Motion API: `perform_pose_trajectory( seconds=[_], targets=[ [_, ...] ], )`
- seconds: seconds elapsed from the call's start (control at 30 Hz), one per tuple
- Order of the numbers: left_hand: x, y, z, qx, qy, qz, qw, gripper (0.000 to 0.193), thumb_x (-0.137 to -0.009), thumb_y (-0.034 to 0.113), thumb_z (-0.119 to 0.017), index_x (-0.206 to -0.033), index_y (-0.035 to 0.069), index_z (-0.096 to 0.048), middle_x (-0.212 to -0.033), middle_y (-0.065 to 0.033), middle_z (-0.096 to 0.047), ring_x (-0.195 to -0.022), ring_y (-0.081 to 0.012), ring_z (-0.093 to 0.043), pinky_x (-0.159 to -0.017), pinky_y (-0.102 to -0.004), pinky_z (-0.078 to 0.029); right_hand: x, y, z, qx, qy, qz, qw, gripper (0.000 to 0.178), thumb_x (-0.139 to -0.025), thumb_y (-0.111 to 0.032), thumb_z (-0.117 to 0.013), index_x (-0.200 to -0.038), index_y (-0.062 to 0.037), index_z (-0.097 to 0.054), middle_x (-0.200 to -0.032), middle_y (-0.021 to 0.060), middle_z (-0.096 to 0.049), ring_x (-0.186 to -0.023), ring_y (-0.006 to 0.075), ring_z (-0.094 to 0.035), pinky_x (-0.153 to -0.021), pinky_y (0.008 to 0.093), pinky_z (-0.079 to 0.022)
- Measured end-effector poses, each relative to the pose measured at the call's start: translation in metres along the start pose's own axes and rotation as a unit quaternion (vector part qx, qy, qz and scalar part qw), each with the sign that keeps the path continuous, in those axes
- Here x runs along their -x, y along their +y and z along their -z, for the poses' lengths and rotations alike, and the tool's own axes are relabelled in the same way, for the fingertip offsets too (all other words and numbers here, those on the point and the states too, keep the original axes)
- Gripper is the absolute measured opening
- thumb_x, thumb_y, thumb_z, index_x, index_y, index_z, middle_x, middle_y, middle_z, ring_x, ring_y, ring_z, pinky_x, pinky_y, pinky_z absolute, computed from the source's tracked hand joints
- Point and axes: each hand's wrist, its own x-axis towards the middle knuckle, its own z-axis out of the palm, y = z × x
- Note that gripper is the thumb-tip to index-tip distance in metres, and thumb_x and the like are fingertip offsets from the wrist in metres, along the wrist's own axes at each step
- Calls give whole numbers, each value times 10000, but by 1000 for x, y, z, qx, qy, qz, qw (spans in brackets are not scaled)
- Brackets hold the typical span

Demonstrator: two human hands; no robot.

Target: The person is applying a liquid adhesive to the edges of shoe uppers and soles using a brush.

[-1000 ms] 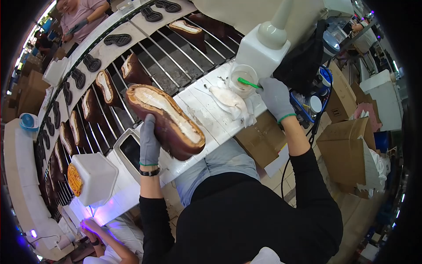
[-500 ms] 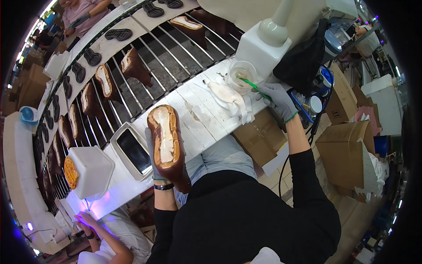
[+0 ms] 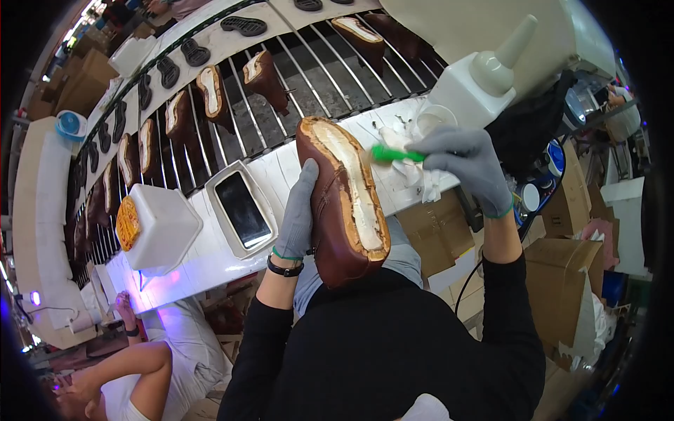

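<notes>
A brown leather boot (image 3: 332, 217) is held sole side up in front of my body, its bare underside showing a tan rim around a pale middle strip. My gloved left hand (image 3: 298, 210) grips its left side, with part of the fingers hidden behind it. In my gloved right hand (image 3: 467, 163) is a small green brush (image 3: 399, 154). Its head comes close to the right edge of the underside near the far end; whether it touches I cannot tell. Just beyond that hand stand a clear plastic cup (image 3: 437, 118) and a crumpled white cloth (image 3: 426, 181).
A white squeeze bottle (image 3: 463, 90) stands behind the cup. Left of the boot lies a white tray (image 3: 223, 184) with a dark inside. Several boots and black soles line the metal roller rack (image 3: 314, 67). A co-worker (image 3: 151, 365) sits at lower left; cardboard boxes (image 3: 554, 281) are at right.
The green brush has come out of the cup and across to the boot. My left hand has raised and turned the boot, so more of its side shows. My view has shifted.
</notes>
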Motion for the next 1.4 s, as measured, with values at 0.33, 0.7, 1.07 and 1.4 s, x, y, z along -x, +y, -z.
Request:
perform_pose_trajectory(
  seconds=[0.33,0.7,1.07,1.4],
  targets=[
    [9,11,-6,-58,-10,-81,995,561,-994,411,-501,-1335,-30,-447,-1217,-103,-586,-1067,-147,-579,-955,-294,-459,10,-17,-22,74,-67,-26,995,271,-712,-12,-739,-983,3,-742,-819,84,-677,-742,148,-620,-657,274,-458],
    [25,23,-18,-255,-31,-108,960,562,-982,364,-534,-1359,-37,-420,-1220,-99,-572,-1086,-137,-544,-951,-286,-437,-25,-14,-25,124,-13,72,990,221,-794,-27,-715,-1014,-12,-736,-759,65,-651,-664,104,-572,-600,245,-441],
    [29,22,-16,-349,-50,-178,919,600,-962,352,-576,-1381,-41,-405,-1221,-148,-607,-1110,-175,-573,-965,-310,-435,-60,-12,-27,130,21,53,990,222,-811,-89,-714,-1017,-6,-730,-765,74,-659,-677,99,-576,-635,254,-443],
    [33,27,-14,-287,-85,-148,943,629,-971,392,-556,-1390,-51,-402,-1258,-123,-578,-1130,-169,-556,-980,-306,-428,-78,-23,-4,146,-106,59,982,202,-807,-78,-714,-999,-26,-747,-715,18,-616,-669,58,-509,-608,228,-396]
  ],
)
